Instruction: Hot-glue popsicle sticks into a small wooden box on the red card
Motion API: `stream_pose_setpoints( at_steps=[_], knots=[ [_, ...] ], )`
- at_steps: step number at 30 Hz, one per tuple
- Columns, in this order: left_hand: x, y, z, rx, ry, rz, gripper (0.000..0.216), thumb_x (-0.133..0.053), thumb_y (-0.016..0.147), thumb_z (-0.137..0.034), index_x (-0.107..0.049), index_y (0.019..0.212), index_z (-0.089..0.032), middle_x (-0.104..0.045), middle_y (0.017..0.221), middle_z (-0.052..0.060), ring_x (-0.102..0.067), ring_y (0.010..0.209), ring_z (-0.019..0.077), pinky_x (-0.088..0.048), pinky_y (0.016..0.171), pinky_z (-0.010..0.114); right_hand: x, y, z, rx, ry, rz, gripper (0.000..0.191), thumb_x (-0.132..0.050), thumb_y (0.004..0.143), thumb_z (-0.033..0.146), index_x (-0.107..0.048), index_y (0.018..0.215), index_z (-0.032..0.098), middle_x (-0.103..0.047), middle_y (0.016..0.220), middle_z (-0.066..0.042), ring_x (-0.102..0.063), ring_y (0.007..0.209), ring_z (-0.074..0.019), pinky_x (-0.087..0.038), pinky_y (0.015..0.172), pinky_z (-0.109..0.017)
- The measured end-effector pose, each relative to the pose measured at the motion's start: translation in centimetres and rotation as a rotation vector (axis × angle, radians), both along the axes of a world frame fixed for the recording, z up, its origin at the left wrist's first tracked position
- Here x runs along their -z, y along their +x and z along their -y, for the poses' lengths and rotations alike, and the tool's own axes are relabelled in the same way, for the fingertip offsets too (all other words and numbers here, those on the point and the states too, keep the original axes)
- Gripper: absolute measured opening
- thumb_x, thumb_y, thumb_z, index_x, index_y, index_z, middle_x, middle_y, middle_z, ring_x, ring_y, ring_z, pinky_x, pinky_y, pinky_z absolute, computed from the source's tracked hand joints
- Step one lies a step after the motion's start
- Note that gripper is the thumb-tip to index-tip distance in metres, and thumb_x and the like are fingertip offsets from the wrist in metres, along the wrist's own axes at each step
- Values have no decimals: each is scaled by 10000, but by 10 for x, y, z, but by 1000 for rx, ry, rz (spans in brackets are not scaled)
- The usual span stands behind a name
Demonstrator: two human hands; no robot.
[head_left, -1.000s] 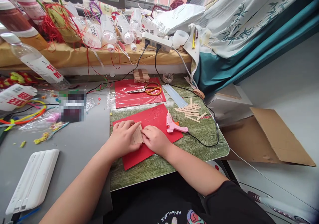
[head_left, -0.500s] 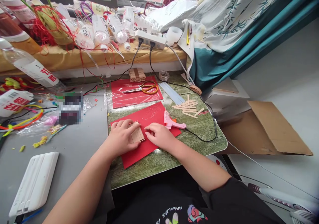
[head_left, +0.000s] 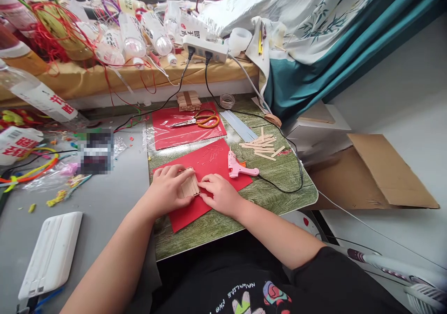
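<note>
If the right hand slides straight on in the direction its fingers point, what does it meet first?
The right hand points left, at the wooden stick panel on the red paper; its fingertips seem to touch it. The left hand lies just beyond.

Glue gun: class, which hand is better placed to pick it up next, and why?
Probably the right hand: it lies nearest the pink glue gun, on that side of the red card, while the left hand presses flat on the craft-stick panel, farther away.
</note>
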State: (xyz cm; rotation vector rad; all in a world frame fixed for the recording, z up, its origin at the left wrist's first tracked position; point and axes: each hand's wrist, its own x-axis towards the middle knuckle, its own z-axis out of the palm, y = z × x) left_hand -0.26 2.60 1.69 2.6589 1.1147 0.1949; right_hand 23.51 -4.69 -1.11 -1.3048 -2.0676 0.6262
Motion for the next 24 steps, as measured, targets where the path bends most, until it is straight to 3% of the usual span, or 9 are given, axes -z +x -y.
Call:
stream_pose_setpoints(
  at_steps=[5, 20, 24],
  knots=[
    [1, -1, -1, -4, -6, 12, 703, -722, 828, -521, -563, 1496, -370, -579, 1432, 123, -523, 1295, 399, -321, 1113, 567, 2, 0, -1, -61, 25, -23, 426, -620, 973, 126, -649, 1387, 220, -741, 1241, -95, -655, 1058, -258, -543, 1006, -447],
    [-1, -3, -1, 39, -13, 102, 832, -721, 846, -440, -383, 1588, -276, -553, 1543, 135, -518, 1393, 388, -384, 1137, 536, 1, 2, -1, -90, 15, -28, 372, -590, 983, 127, -661, 1335, 221, -764, 1197, -69, -652, 1017, -247, -539, 977, -410],
    [-10, -13, -6, 64, -55, 208, 853, -744, 855, -428, -344, 1594, -288, -507, 1573, 127, -472, 1454, 372, -371, 1212, 536, -2, 2, 1, -66, 34, -10, 402, -624, 983, 173, -636, 1384, 193, -726, 1304, -105, -649, 1080, -255, -527, 998, -414]
  ],
)
